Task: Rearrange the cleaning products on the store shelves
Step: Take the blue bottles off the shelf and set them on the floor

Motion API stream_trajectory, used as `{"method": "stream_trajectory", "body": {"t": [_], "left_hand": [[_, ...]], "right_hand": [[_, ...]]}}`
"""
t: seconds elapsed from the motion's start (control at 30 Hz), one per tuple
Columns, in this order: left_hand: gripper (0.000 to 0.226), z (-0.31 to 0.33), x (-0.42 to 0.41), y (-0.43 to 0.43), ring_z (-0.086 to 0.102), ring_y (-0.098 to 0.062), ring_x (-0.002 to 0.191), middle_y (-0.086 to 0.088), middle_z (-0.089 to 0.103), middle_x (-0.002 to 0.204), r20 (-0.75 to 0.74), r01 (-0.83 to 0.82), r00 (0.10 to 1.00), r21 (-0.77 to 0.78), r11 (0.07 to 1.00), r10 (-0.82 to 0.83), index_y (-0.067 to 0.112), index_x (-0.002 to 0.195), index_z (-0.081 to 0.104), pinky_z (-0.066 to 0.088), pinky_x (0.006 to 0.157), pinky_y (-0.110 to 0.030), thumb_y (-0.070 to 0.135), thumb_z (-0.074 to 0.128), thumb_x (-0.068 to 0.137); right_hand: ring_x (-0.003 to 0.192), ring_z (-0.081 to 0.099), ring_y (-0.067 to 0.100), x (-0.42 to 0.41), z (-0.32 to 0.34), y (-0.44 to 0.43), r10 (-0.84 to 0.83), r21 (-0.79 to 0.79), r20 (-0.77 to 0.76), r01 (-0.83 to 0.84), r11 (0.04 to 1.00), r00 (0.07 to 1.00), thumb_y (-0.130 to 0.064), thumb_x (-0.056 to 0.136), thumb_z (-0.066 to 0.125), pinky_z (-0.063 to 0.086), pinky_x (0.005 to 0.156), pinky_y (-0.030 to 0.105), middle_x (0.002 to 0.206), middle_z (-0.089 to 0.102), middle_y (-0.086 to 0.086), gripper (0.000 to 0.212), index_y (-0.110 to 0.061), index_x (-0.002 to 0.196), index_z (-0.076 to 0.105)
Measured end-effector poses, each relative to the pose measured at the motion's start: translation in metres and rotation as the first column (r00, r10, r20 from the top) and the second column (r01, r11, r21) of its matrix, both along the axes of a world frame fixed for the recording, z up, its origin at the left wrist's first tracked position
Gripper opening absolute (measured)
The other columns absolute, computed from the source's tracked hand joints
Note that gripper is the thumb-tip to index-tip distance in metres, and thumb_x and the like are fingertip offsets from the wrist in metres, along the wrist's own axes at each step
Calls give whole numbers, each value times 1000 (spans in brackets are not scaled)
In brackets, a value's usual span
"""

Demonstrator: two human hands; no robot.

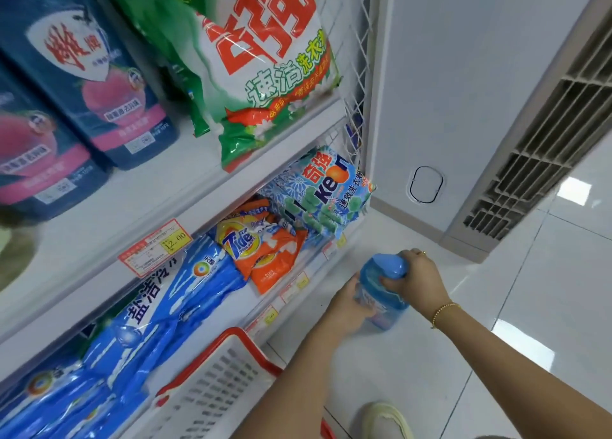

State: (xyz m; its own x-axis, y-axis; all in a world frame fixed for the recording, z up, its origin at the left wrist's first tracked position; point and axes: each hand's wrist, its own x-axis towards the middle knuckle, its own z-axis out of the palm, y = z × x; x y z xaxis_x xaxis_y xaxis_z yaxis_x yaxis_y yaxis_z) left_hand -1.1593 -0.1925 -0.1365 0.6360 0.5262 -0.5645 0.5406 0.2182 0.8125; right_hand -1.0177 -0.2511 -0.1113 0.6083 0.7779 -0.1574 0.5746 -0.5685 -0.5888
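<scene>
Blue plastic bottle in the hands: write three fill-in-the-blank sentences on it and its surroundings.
The right hand grips the blue plastic bottle by its ___.
The orange detergent bag bears the brand name ___.
The white plastic basket has a rim coloured ___.
Missing: cap; Tide; red.

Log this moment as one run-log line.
left hand: holds bottle body | right hand: grips cap | bottle: near floor, off shelf | basket: beside shelf
</scene>
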Motion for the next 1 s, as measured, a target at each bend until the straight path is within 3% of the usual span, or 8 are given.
{"method": "stream_trajectory", "body": {"t": [0.13, 0.3, 0.43, 0.53, 0.6, 0.7, 0.8, 1.0], "left_hand": [[63, 17, -11, -7, 56, -14, 110, 5, 56, 130, 7, -18, 1000, -8, 1000, 19, 24, 138, 43, 43, 76, -18, 1, 64, 83], [90, 47, -40, -15, 39, -22, 135, -4, 35, 151, 8, -142, 990, -48, 989, 142, 14, 151, 20, 41, 101, -34, 4, 74, 79], [143, 88, -67, -22, 43, -15, 120, 6, 38, 139, 114, -204, 972, -8, 979, 204, 22, 148, 28, 46, 86, -21, 61, 88, 24], [104, 110, -86, -28, 47, -10, 111, 13, 46, 129, 254, -296, 931, 96, 950, 264, 21, 143, 32, 48, 63, -7, 25, 90, 57], [83, 128, -92, -30, 54, 5, 107, 23, 50, 115, 352, -373, 894, 238, 897, 278, 31, 134, 38, 48, 68, -5, 2, 82, 69], [81, 176, -103, -35, 53, 22, 90, 30, 59, 94, 432, -468, 862, 477, 744, 265, 64, 107, 45, 51, 76, -13, 7, 84, 67], [80, 217, -121, -28, 60, 14, 93, 24, 65, 100, 562, -543, 797, 509, 668, 220, 47, 110, 51, 52, 68, -11, -4, 86, 59], [102, 292, -162, 8, 41, 8, 122, 16, 40, 132, 588, -580, 800, 703, 412, 122, 34, 139, 39, 40, 98, -10, 24, 93, 53]], "right_hand": [[79, 45, 17, -10, 10, 0, 75, -39, 25, -74, 996, 997, -24, 71, 80, 31, 68, 21, 89, 48, 2, 36, -8, 99, 64], [76, 45, 19, -28, 44, 2, 134, 32, 63, -136, 990, 989, -21, 69, 78, 30, 65, 22, 83, 48, 2, 33, -5, 97, 67], [76, 49, 22, -48, 104, 7, 223, 100, 135, -238, 966, 965, -23, 69, 78, 30, 62, 26, 85, 58, 8, 30, -7, 91, 67], [75, 53, 27, -64, 156, 6, 269, 189, 244, -317, 929, 932, -26, 65, 77, 35, 59, 30, 84, 60, 11, 34, -2, 86, 65], [73, 51, 28, -77, 198, 6, 328, 219, 352, -418, 882, 876, -26, 64, 77, 33, 55, 22, 78, 56, 8, 35, -1, 84, 63], [67, 49, 21, -99, 266, -3, 410, 303, 437, -561, 771, 800, -32, 60, 75, 33, 51, 16, 71, 49, -1, 27, -15, 75, 59], [64, 53, 16, -117, 321, -19, 442, 432, 518, -670, 603, 732, -52, 54, 60, 41, 56, 22, 71, 58, 1, 45, -11, 72, 65], [71, 53, 10, -134, 373, -15, 392, 681, 475, -611, 404, 788, -36, 59, 76, 41, 60, 17, 78, 58, -3, 35, -8, 81, 70]]}}
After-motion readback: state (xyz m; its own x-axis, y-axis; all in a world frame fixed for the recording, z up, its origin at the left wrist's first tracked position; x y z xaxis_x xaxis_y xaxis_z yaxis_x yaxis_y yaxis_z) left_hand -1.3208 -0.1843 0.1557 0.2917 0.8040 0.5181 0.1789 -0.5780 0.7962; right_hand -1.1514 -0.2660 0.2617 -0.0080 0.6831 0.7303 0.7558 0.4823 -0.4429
